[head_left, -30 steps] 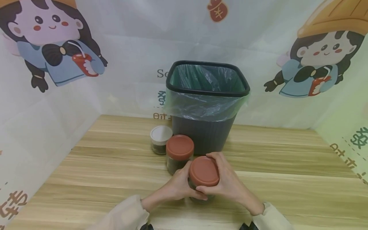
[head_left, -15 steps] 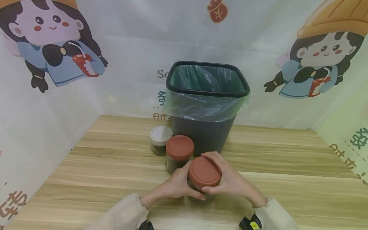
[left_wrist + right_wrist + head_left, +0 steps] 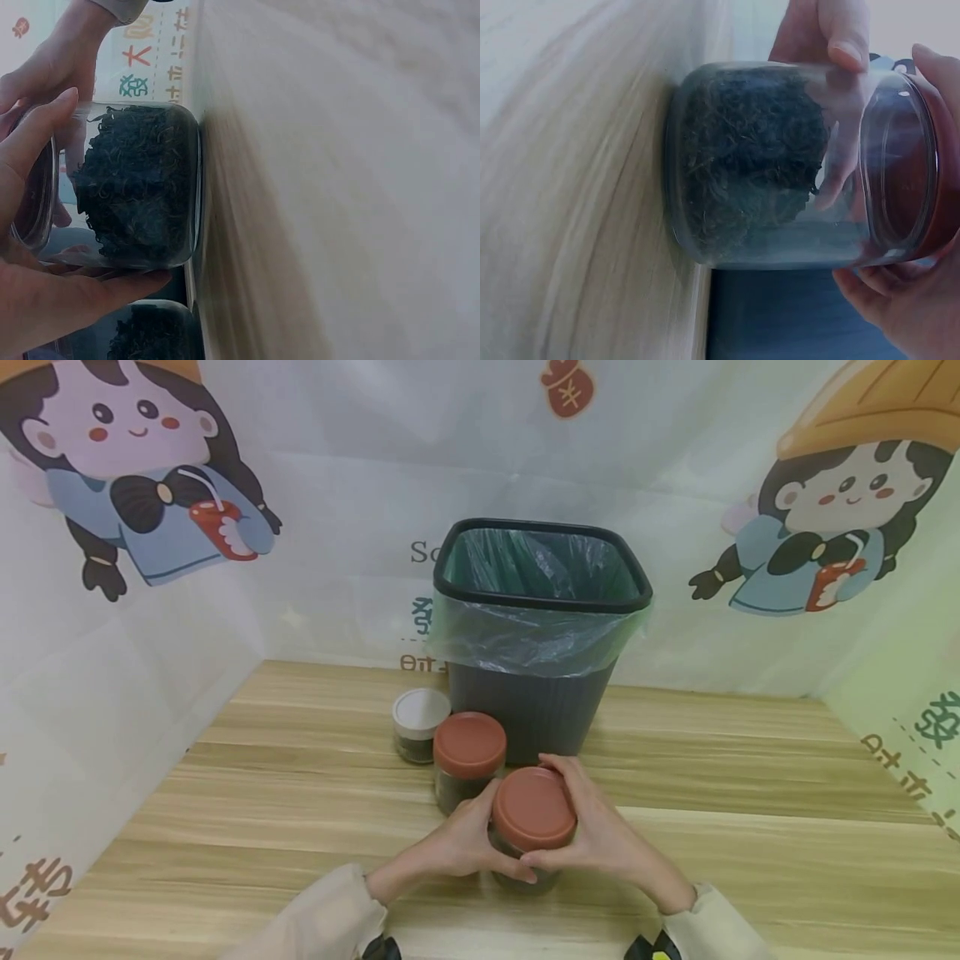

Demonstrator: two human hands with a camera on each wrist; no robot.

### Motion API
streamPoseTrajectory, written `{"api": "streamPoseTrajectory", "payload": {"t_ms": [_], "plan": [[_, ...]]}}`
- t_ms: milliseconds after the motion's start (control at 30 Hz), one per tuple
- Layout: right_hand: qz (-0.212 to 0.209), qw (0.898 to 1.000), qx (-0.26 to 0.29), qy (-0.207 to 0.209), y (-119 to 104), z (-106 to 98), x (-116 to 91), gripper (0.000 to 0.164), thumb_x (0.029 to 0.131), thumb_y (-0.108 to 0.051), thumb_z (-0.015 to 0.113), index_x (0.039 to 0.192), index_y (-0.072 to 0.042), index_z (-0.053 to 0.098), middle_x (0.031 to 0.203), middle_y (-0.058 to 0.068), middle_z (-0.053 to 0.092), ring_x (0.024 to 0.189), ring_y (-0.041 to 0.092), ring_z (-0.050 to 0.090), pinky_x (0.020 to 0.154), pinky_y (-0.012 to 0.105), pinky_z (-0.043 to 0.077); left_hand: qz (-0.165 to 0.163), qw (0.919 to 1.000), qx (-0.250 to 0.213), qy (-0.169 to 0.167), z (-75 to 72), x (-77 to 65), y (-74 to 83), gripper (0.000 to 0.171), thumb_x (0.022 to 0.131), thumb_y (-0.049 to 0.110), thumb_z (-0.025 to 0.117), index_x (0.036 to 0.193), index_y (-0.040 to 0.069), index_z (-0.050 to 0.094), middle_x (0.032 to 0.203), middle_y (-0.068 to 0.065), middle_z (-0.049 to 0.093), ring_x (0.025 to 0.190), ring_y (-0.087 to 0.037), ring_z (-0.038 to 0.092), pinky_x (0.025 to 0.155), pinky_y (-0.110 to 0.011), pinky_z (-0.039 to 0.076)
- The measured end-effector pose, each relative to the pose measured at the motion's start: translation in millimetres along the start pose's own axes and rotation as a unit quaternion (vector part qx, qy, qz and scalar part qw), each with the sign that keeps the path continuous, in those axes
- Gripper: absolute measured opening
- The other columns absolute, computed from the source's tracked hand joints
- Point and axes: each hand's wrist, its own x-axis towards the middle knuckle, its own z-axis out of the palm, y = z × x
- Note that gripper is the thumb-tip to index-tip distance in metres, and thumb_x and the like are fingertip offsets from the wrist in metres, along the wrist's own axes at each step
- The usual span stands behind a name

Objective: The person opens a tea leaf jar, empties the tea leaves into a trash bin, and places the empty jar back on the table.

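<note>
A glass jar [image 3: 757,165] with a brick-red lid [image 3: 534,808] stands upright on the wooden table, partly filled with dark, curled dried leaves. My left hand [image 3: 467,839] grips the glass from the left, its thumb across the near side. Over the lid curves my right hand [image 3: 600,831], fingers at the far rim and thumb at the near rim. In the left wrist view, the leaves [image 3: 139,184] lie against the jar's base. Just behind and left stands a second jar with a red lid [image 3: 469,745], partly hidden by my left hand.
A smaller jar with a white lid [image 3: 421,712] stands at the back left of the red-lidded jars. Behind them is a dark bin [image 3: 532,710] lined with a greenish plastic bag. Printed cloth [image 3: 337,527] hangs around the wooden table [image 3: 712,860].
My right fingers and thumb have shifted slightly back and forth around the lid's rim. The left hand keeps its hold, and the jar stays in place.
</note>
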Motion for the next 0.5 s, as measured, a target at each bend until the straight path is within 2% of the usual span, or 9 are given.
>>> {"api": "streamPoseTrajectory", "payload": {"t_ms": [133,267,500], "plan": [[0.02,1.0,0.0,0.021,-2.6,2.2,-0.9,0.093,0.057,-0.036,0.082,0.129,-0.007,0.03,0.12,0.004,0.042,0.105,0.017,0.047,0.083,0.039,0.045,0.001,1.0,-0.008,-0.002,-0.3,0.2,-0.3,0.094,0.058,0.021,0.083,0.134,0.014,0.028,0.124,0.002,0.049,0.115,-0.014,0.046,0.097,-0.036,0.036],[0.021,0.999,-0.002,0.032,-3.6,3.4,-0.7,0.088,0.056,-0.035,0.082,0.124,-0.008,0.034,0.118,0.002,0.043,0.102,0.015,0.048,0.082,0.038,0.045,-0.004,0.9999,-0.011,-0.009,-1.0,-0.2,-0.3,0.093,0.059,0.021,0.083,0.134,0.014,0.028,0.125,0.002,0.049,0.115,-0.014,0.046,0.096,-0.036,0.036],[0.018,1.0,0.005,0.019,-3.1,1.1,0.4,0.082,0.06,-0.033,0.081,0.124,-0.007,0.036,0.117,0.0,0.044,0.101,0.014,0.048,0.082,0.036,0.046,-0.008,0.9998,-0.012,-0.016,-1.9,0.3,-0.6,0.091,0.059,0.021,0.083,0.133,0.014,0.029,0.124,0.002,0.049,0.114,-0.014,0.046,0.096,-0.035,0.037]]}}
